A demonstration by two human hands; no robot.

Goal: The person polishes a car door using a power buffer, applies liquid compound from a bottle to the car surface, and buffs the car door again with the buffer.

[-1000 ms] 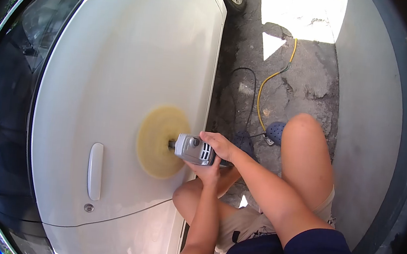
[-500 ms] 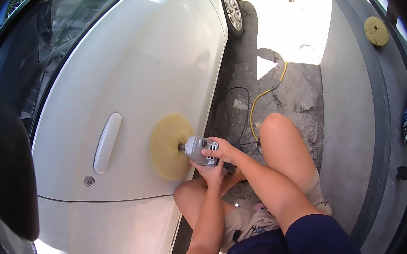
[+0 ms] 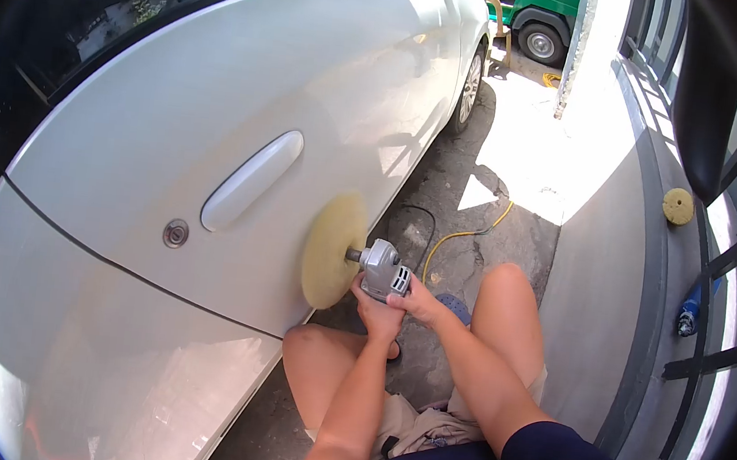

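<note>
The polisher (image 3: 384, 267) is beside the door (image 3: 332, 58), its spindle and pad (image 3: 329, 257) pointing left at it; the visible body slants from the spindle down toward the person. The left hand (image 3: 377, 317) and right hand (image 3: 420, 303) both clasp it. The pad is near the door's bottom edge; open floor (image 3: 518, 240) lies between door and wall (image 3: 593, 296)

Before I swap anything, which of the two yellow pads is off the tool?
The yellow pad near the dark bars at the picture's right; the other pad is mounted on the grey power tool.
</note>
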